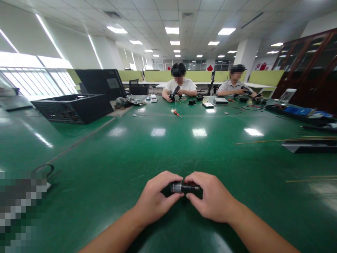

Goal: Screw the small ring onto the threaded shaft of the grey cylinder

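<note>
Just above the green table in front of me is a short black-and-silver cylindrical part (177,187), lying sideways with a narrower black shaft pointing right. My left hand (156,198) is closed around its thick silver end, thumb below and fingers above. The thumb and fingers of my right hand (213,196) curl around the narrow end, with the shaft tip showing between them. What kind of part this is cannot be made out. My palms hide its far sides.
Ahead lies an orange screwdriver (177,114). A black open case (76,107) stands at the left. Thin rods and a dark metal channel (308,146) are at the right. Two people (181,84) sit across the green table (147,151), holding dark tools.
</note>
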Demonstrator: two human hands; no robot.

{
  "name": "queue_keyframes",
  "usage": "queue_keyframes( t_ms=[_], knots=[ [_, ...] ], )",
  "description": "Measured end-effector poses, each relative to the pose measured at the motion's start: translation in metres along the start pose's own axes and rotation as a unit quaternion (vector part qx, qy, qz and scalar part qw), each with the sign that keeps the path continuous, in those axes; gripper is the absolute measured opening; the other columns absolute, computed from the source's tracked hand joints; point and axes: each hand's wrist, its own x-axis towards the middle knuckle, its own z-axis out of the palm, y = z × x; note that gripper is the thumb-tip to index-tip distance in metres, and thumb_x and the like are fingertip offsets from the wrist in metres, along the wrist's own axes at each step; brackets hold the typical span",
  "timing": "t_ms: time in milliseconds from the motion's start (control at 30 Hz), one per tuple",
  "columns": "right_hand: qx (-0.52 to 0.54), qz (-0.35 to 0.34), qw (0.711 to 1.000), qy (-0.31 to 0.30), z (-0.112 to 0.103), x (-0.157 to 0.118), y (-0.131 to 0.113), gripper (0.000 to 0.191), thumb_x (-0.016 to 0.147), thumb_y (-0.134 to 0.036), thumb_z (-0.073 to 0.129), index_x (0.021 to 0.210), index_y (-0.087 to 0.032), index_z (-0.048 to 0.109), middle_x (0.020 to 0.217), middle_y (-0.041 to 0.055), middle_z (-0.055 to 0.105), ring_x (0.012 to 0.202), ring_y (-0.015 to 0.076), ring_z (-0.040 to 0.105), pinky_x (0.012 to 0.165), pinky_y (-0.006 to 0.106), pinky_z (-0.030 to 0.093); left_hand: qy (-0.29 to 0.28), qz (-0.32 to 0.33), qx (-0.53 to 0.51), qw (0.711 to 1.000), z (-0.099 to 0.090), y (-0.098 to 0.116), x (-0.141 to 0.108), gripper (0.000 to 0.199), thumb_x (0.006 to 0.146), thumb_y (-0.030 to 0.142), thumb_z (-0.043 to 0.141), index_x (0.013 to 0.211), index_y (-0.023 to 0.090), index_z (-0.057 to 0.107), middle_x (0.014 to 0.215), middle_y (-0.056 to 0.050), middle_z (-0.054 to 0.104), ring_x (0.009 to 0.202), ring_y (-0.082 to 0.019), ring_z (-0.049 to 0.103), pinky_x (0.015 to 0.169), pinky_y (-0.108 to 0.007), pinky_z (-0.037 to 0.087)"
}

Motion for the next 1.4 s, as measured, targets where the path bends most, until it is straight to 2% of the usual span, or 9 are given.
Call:
queue_keyframes(
  t_ms=[433,633,900,1100,1400],
  knots=[
    [-0.015,-0.031,0.999,0.035,0.0024,0.0011,0.0018,0.013,0.086,-0.019,0.065,0.098,-0.024,0.067,0.091,-0.0011,0.072,0.084,0.0177,0.064,0.078,0.030,0.043,0.011,0.004,0.006,1.000,0.0010,0.0013,-0.0021,0.032,0.079,0.013,0.075,0.108,0.023,0.064,0.097,-0.001,0.071,0.088,-0.014,0.065,0.080,-0.026,0.052],
    [-0.015,-0.042,0.998,0.037,0.0037,0.0002,0.0055,0.009,0.089,-0.027,0.066,0.096,-0.024,0.071,0.093,-0.0007,0.075,0.082,0.0180,0.066,0.077,0.031,0.043,0.010,-0.001,0.015,1.000,0.0012,0.0014,-0.0010,0.031,0.079,0.015,0.075,0.107,0.023,0.065,0.096,-0.001,0.071,0.087,-0.014,0.066,0.079,-0.025,0.052],
    [-0.017,-0.033,0.999,0.012,0.0054,0.0011,0.0051,0.013,0.093,-0.030,0.061,0.096,-0.022,0.071,0.093,0.0008,0.075,0.084,0.0188,0.067,0.077,0.030,0.043,0.008,-0.001,0.020,1.000,0.0002,0.0031,-0.0004,0.027,0.080,0.017,0.074,0.105,0.022,0.066,0.095,-0.002,0.071,0.086,-0.014,0.066,0.078,-0.025,0.053],
    [-0.037,-0.042,0.998,-0.003,0.0043,0.0023,0.0056,0.014,0.094,-0.030,0.060,0.092,-0.021,0.070,0.086,0.0009,0.074,0.078,0.0180,0.065,0.073,0.030,0.042,0.011,-0.008,0.025,1.000,0.0009,0.0057,0.0007,0.023,0.081,0.018,0.072,0.103,0.021,0.067,0.093,-0.004,0.072,0.084,-0.016,0.067,0.076,-0.027,0.054],
    [-0.091,-0.056,0.994,-0.027,0.0017,0.0024,0.0021,0.019,0.096,-0.031,0.056,0.088,-0.021,0.069,0.080,0.0019,0.071,0.073,0.0178,0.063,0.072,0.031,0.040,0.019,-0.022,0.042,0.999,0.0015,0.0028,-0.0040,0.030,0.077,0.017,0.076,0.105,0.022,0.066,0.093,-0.002,0.072,0.083,-0.015,0.068,0.076,-0.025,0.053]
  ],
)
